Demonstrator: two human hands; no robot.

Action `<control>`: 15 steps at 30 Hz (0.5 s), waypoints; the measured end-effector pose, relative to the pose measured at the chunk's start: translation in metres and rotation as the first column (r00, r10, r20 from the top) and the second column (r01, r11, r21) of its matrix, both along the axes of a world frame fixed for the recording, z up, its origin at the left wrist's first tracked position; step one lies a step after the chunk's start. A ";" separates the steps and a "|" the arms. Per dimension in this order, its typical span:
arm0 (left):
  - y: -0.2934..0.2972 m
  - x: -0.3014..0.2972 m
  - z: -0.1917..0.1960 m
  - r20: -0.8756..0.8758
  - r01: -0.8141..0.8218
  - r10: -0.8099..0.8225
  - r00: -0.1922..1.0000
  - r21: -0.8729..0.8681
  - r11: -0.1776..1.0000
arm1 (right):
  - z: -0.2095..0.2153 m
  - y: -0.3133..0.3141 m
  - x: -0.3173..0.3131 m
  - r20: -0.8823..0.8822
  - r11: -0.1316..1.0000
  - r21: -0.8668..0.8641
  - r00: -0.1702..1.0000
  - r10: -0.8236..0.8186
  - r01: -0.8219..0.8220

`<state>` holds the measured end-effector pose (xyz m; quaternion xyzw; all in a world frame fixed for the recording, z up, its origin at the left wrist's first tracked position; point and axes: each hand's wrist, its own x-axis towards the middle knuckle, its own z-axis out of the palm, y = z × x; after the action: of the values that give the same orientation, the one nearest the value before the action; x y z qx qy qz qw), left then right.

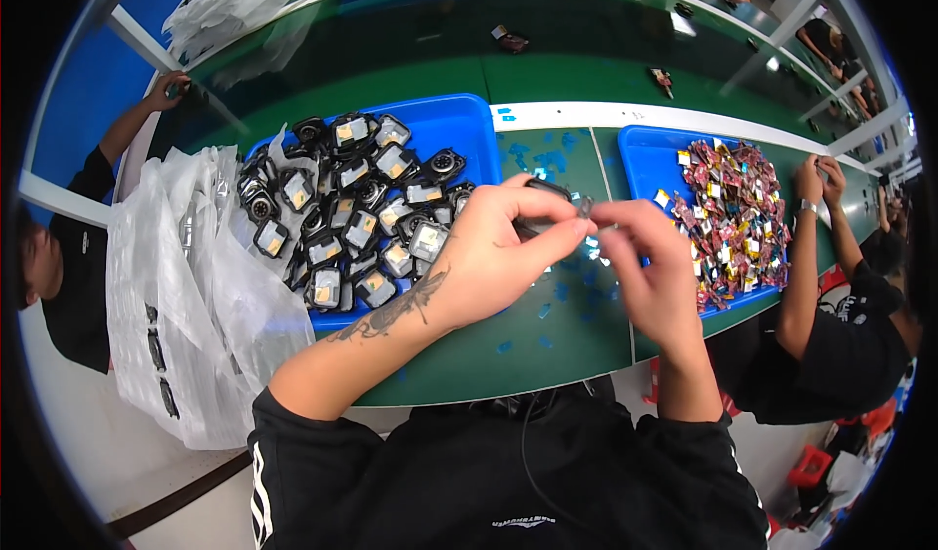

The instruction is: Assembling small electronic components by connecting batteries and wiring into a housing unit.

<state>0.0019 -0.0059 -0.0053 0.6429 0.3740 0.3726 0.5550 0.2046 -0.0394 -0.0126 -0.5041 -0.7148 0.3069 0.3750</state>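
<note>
The left hand (491, 242) pinches a dark case (549, 190) between thumb and fingers. The right hand (653, 262) curls beside it, grip indistinct.

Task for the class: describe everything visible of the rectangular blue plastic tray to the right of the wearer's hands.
The rectangular blue plastic tray has a raised rim and a rounded corner. It lies on the green tabletop. A heap of small reddish, yellow and white parts covers most of its floor, leaving blue bare at the far left. The right hand hides part of its left side; contact is unclear.
</note>
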 end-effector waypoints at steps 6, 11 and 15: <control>-0.005 0.003 -0.002 0.243 0.210 -0.134 0.961 -0.322 0.923 | 0.000 0.011 -0.003 -0.528 0.960 0.007 0.814 0.240 -0.279; -0.004 0.004 -0.005 0.145 -0.011 0.031 0.989 -0.133 0.991 | -0.004 0.009 0.005 -0.663 0.995 -0.011 0.746 0.066 -0.097; 0.000 0.002 -0.007 0.256 -0.054 0.087 0.963 -0.134 0.990 | -0.001 0.002 0.007 -0.521 0.990 0.052 0.849 -0.088 0.135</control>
<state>0.0041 -0.0059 -0.0119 0.5381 0.3429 0.4495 0.6252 0.2120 -0.0369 -0.0133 -0.4269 -0.5698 0.3777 0.5920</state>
